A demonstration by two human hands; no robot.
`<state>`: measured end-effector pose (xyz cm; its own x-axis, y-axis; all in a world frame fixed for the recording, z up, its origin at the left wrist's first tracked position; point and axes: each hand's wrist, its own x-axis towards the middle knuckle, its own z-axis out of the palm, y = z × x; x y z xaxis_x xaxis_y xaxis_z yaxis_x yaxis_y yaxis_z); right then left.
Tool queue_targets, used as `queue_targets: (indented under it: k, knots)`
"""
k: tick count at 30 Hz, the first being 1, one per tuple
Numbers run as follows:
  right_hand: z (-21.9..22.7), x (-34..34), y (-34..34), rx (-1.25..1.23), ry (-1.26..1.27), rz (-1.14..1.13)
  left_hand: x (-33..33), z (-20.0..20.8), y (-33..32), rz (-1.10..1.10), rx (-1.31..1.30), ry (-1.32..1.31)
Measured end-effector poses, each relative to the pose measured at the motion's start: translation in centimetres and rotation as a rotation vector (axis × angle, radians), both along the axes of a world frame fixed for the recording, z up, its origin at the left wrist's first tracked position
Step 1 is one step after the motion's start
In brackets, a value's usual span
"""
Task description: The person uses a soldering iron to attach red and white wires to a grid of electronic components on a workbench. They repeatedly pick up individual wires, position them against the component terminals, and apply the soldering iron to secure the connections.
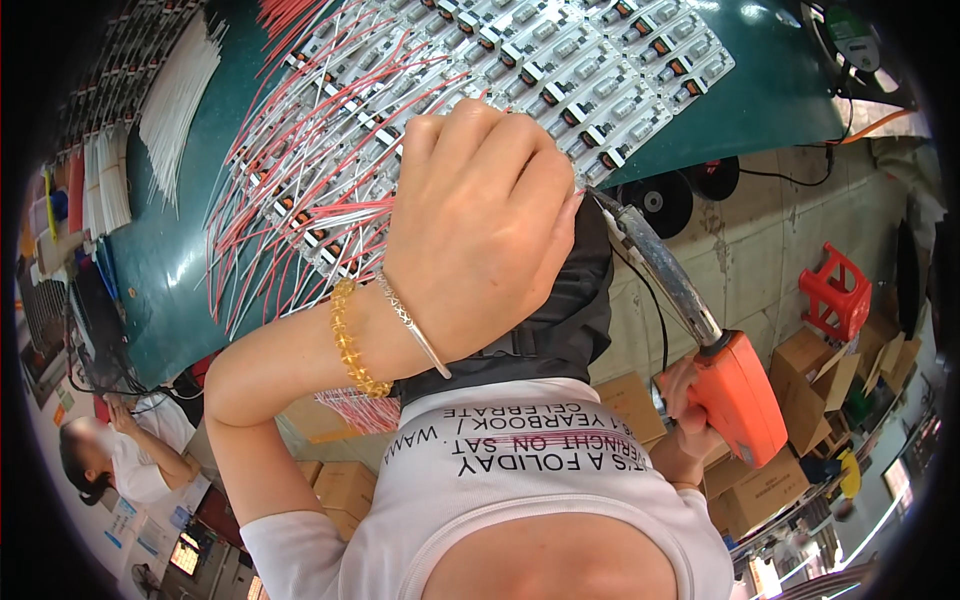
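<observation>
My left hand (485,210) is closed over the near edge of a panel of small circuit boards (560,60), its back facing up. A bunch of red and white wires (350,212) gathers under the palm; the fingertips are mostly hidden. In my right hand (690,415), lower right, is an orange-handled soldering gun (742,400). Its long metal barrel slants up and left, and the tip ends close to my left thumb, beside the panel's edge. Whether the tip touches anything cannot be made out. More red and white wires (275,200) spread over the panel's left part.
The panel lies on a green tabletop (770,110). Bundled white wires (180,110) lie at the left. Black reels (655,205) stand below the table's right edge. A red stool (835,290) and cardboard boxes (750,495) are at the right. Another person (150,440) sits at far left.
</observation>
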<state>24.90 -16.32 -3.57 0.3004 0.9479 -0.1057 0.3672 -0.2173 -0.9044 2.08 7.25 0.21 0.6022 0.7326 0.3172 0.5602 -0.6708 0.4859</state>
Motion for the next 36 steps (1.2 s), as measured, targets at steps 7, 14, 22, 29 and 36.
queue_targets:
  k: [7, 14, 22, 29, 36]
  knots:
    - [1.4, -1.0, 0.5, -0.015, 0.019, -0.097, 0.6, -0.2, 0.1, -0.028, 0.011, 0.008]
    - [-0.2, 0.4, 2.9, 0.178, 0.634, 0.108, -0.2, -0.4, -0.1, 0.041, 0.020, -0.004]
    - [0.4, 0.9, 8.1, 0.573, 0.025, -0.057, -4.7, 2.5, 1.4, 0.173, 0.186, -0.070]
    - [7.1, 7.0, 11.4, 0.595, -0.044, -0.018, -12.7, 2.5, 3.9, 0.278, 0.036, 0.092]
    - [17.4, 12.9, 17.7, 0.569, -0.345, -0.273, -11.5, 2.4, 2.6, 0.018, -0.118, -0.051]
